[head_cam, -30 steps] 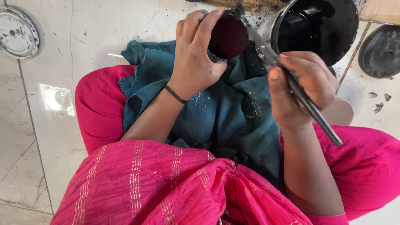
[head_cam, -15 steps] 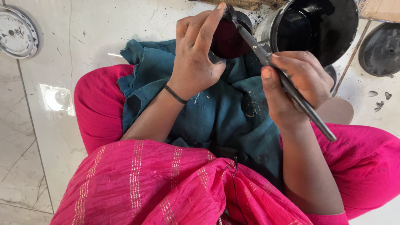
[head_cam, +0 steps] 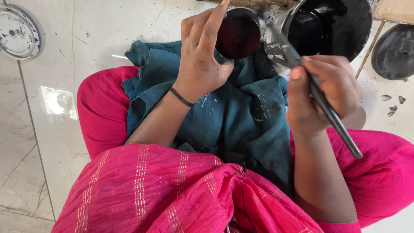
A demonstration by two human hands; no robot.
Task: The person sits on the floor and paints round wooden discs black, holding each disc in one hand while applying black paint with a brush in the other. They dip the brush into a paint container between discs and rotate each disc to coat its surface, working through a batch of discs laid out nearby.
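Item: dark round disc [head_cam: 238,33], held up over the teal cloth [head_cam: 224,116] on your lap, rim pinched between thumb and fingers of your left hand [head_cam: 202,64], flat face turned towards you. Your right hand [head_cam: 321,92], fingers wrapped tight, grips a long dark tool [head_cam: 319,97] whose axis slants from lower right up-left, tip at the disc's upper right edge. Beyond: black bowl [head_cam: 340,26], round lids on the pale floor [head_cam: 51,129].
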